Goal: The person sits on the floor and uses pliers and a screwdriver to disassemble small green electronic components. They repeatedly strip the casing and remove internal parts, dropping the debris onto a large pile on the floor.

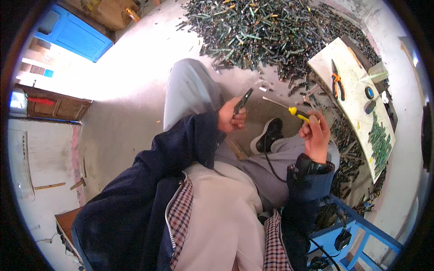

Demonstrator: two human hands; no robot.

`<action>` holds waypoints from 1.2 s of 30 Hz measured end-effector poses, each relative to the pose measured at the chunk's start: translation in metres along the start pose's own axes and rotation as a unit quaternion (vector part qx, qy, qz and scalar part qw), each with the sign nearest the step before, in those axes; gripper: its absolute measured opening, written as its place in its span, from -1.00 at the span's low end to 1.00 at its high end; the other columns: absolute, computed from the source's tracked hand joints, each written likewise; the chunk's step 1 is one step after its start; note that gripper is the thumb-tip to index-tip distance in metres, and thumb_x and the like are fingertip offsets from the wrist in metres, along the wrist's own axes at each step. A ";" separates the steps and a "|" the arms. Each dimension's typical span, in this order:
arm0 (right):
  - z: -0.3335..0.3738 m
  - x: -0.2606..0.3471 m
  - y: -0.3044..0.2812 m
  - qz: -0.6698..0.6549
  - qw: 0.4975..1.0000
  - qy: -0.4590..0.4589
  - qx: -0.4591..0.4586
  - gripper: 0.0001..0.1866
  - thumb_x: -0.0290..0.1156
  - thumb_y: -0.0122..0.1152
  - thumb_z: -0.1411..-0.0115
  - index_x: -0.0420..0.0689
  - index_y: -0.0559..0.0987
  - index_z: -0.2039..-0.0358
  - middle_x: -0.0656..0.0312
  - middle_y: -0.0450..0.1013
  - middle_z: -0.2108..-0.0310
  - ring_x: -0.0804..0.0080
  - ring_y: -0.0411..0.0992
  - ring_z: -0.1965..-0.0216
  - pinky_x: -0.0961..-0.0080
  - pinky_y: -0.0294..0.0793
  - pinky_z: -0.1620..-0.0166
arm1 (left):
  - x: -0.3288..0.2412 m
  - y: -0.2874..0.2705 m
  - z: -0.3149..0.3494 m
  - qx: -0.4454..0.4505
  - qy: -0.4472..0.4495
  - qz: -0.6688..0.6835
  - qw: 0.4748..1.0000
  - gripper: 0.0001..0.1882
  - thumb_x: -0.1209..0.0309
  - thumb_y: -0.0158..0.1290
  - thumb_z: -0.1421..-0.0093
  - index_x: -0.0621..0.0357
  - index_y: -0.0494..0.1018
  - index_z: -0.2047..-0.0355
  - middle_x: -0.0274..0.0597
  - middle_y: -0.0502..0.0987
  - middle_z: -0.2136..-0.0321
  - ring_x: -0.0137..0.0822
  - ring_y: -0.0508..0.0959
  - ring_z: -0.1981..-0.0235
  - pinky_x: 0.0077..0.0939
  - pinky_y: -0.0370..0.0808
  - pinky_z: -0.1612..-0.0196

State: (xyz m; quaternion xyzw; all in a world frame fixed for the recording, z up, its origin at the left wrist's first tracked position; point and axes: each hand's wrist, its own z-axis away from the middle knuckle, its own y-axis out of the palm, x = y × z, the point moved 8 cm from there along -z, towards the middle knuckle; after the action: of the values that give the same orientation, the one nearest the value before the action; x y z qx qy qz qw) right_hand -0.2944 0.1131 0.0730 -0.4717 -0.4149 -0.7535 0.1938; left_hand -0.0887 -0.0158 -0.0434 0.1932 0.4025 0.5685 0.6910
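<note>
My left hand grips a small dark green strip-shaped part, held upright over my raised knee. My right hand holds a screwdriver with a yellow and black handle. Its thin metal shaft points left toward the part, with its tip a little to the right of it. Both hands hover above my lap, about a hand's width apart.
A big heap of dark green parts covers the floor ahead. To the right lies a white board with orange-handled pliers, a small round object and a pile of green parts. A blue stool frame stands at lower right.
</note>
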 end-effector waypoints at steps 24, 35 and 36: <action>0.020 0.007 0.077 0.470 0.833 -0.282 0.075 -0.78 -0.42 0.20 -0.10 -0.18 0.51 0.22 0.14 0.38 0.43 0.31 0.35 0.49 0.45 0.36 0.42 | 0.002 0.018 0.006 -0.006 0.000 -0.029 1.000 -0.52 -0.02 -0.29 -0.24 -0.03 0.18 0.71 -0.50 0.06 0.85 -0.50 -0.03 0.86 -0.50 0.13 0.57; 0.008 -0.032 0.062 0.377 0.909 -0.129 0.121 -0.77 -0.36 0.06 -0.23 -0.19 0.46 0.14 0.27 0.38 0.51 0.56 0.30 0.51 0.59 0.32 0.41 | 0.002 0.011 0.002 0.013 -0.004 -0.017 1.000 -0.55 0.01 -0.31 -0.24 -0.05 0.20 0.70 -0.50 0.07 0.85 -0.49 -0.03 0.86 -0.52 0.07 0.61; 0.005 -0.033 0.061 0.366 0.914 -0.118 0.125 -0.77 -0.37 0.04 -0.24 -0.19 0.46 0.14 0.33 0.38 0.54 0.62 0.29 0.51 0.62 0.32 0.38 | 0.002 0.009 0.002 0.012 -0.001 -0.018 1.000 -0.54 0.01 -0.31 -0.25 -0.06 0.20 0.70 -0.50 0.07 0.85 -0.49 -0.03 0.85 -0.52 0.07 0.61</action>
State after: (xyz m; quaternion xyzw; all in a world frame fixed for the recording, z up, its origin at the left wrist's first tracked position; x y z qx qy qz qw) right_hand -0.2338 0.0786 0.0725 -0.6481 -0.3239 -0.5102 0.4634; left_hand -0.0931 -0.0114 -0.0361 0.1948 0.4118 0.5513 0.6989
